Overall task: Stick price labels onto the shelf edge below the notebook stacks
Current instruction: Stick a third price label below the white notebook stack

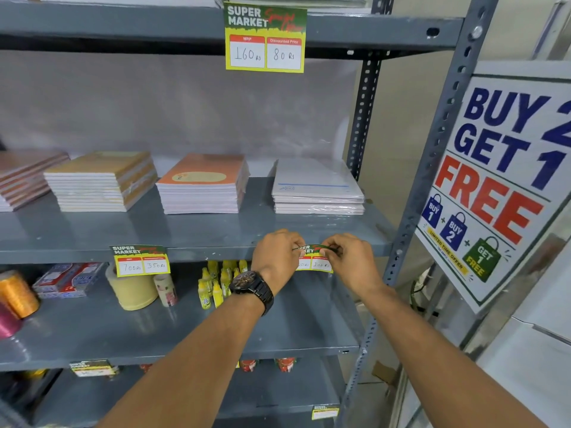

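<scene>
A green, yellow and white price label (315, 260) sits against the grey shelf edge (213, 253), below the white notebook stack (318, 188). My left hand (276, 256), with a black watch on its wrist, pinches the label's top left corner. My right hand (352, 261) pinches its top right corner. Both hands cover part of the label. Another price label (140, 261) is stuck on the same edge further left. An orange notebook stack (202, 185) and a yellow one (102, 180) lie on the shelf above.
A larger price label (265, 38) hangs from the upper shelf edge. On the shelf beneath the labels stand small yellow bottles (216, 285), tape rolls (133, 290) and thread spools (17, 293). A "Buy 2 Get 1 Free" poster (500, 177) hangs right of the slotted upright (432, 162).
</scene>
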